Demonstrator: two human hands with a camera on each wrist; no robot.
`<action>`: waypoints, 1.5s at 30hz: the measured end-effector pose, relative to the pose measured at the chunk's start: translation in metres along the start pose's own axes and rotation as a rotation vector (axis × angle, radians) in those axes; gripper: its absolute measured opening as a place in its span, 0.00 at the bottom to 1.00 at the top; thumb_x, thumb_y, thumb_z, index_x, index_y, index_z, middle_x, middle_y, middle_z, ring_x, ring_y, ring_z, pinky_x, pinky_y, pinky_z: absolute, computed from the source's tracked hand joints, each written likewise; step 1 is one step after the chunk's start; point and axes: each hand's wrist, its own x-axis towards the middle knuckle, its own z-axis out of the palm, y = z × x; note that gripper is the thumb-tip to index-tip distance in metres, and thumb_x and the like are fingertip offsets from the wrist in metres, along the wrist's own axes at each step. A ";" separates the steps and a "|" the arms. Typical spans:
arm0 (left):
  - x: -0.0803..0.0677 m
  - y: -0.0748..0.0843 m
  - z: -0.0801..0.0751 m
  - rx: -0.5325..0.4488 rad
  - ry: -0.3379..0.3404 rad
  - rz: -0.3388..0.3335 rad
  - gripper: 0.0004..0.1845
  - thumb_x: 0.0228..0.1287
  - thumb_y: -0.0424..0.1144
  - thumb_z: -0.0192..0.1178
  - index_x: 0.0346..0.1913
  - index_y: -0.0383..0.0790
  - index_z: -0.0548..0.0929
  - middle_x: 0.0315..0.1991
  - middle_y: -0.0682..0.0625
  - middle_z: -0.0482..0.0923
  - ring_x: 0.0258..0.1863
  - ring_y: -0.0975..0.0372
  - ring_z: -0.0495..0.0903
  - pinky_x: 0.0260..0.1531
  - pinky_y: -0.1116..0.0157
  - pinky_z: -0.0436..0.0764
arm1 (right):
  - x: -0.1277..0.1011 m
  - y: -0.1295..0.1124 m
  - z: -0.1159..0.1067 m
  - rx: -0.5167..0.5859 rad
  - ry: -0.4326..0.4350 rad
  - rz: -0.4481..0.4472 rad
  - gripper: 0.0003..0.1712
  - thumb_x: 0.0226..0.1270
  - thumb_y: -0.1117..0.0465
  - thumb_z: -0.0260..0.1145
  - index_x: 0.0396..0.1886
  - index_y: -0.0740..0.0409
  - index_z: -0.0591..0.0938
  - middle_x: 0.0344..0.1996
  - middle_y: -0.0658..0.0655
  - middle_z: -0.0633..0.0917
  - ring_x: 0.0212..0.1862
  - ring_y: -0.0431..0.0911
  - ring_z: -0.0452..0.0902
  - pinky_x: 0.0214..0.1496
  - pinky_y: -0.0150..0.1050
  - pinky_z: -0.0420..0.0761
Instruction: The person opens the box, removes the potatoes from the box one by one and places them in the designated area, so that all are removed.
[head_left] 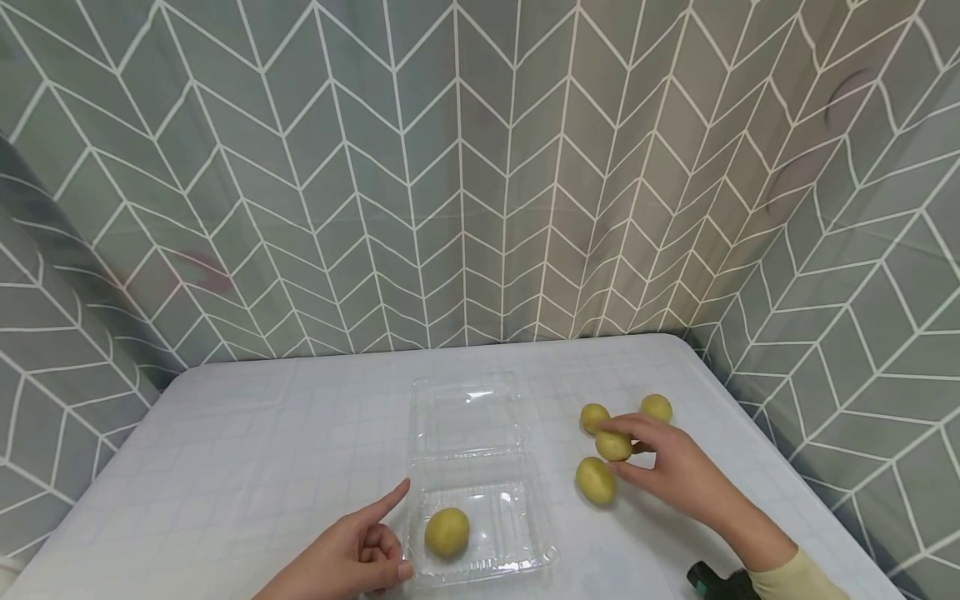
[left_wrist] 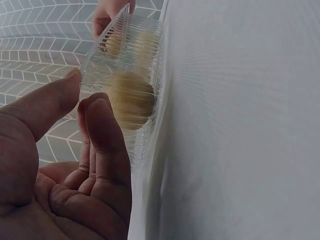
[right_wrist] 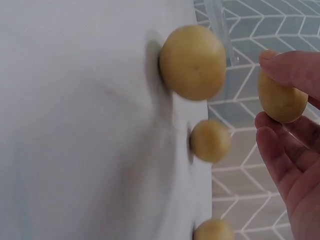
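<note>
Right hand (head_left: 675, 471) pinches one small yellow potato (head_left: 613, 446) between thumb and fingertips, lifted just off the white bench (head_left: 247, 467). Three loose potatoes lie about it: one near (head_left: 596, 480), one far left (head_left: 593, 417), one far right (head_left: 656, 407). Left hand (head_left: 352, 554) rests at the left edge of the clear clamshell box (head_left: 480, 467), forefinger straight and touching the rim, other fingers loosely curled, gripping nothing. One potato already in the box (head_left: 447, 532), front tray; lid lies open behind.
</note>
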 end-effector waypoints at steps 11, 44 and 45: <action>0.000 0.000 0.000 -0.014 -0.005 -0.006 0.48 0.65 0.34 0.66 0.78 0.34 0.45 0.34 0.47 0.79 0.29 0.67 0.78 0.34 0.70 0.80 | -0.021 0.017 -0.007 -0.041 0.018 0.118 0.27 0.52 0.63 0.80 0.54 0.50 0.83 0.48 0.43 0.83 0.45 0.37 0.78 0.42 0.41 0.83; 0.000 0.002 0.000 0.004 0.012 -0.037 0.49 0.64 0.36 0.67 0.79 0.36 0.45 0.34 0.48 0.78 0.28 0.67 0.77 0.32 0.70 0.80 | -0.046 0.047 -0.007 -0.008 -0.074 0.435 0.28 0.54 0.57 0.79 0.55 0.55 0.83 0.49 0.52 0.84 0.44 0.41 0.80 0.44 0.36 0.81; 0.001 0.002 0.000 0.006 0.014 -0.043 0.49 0.64 0.36 0.67 0.79 0.36 0.46 0.34 0.48 0.78 0.27 0.67 0.77 0.32 0.70 0.80 | -0.046 0.047 -0.007 -0.011 -0.075 0.439 0.28 0.54 0.57 0.79 0.55 0.55 0.83 0.49 0.52 0.84 0.44 0.42 0.80 0.44 0.36 0.81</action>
